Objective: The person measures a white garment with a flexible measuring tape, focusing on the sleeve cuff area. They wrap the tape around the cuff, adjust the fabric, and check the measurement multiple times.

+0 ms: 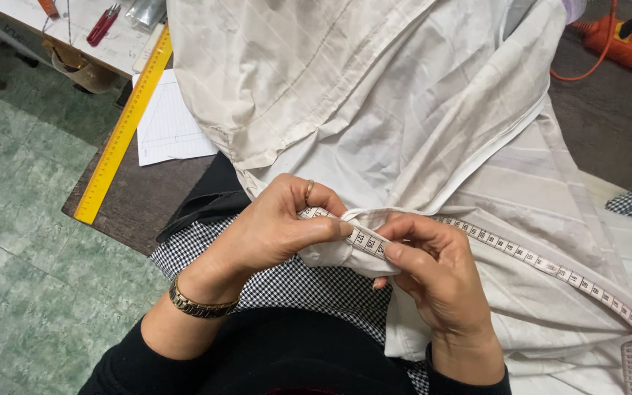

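A cream-white striped garment [374, 95] lies spread over the table and my lap. My left hand [272, 230], with a ring and a gold bracelet, pinches a folded edge of the fabric [330, 254] together with the end of a white measuring tape [521, 256]. My right hand [433, 267] grips the same fold and the tape from the other side, thumb pressed on the tape. The tape runs off to the right along the cloth and hangs down at the lower right.
A long yellow ruler [122, 132] lies along the dark table's left edge beside a white sheet of paper [169, 124]. Red-handled snips [102, 25] rest on a white surface at top left. An orange power strip [627, 40] sits at top right. Black-and-white checked cloth [308, 285] covers my lap.
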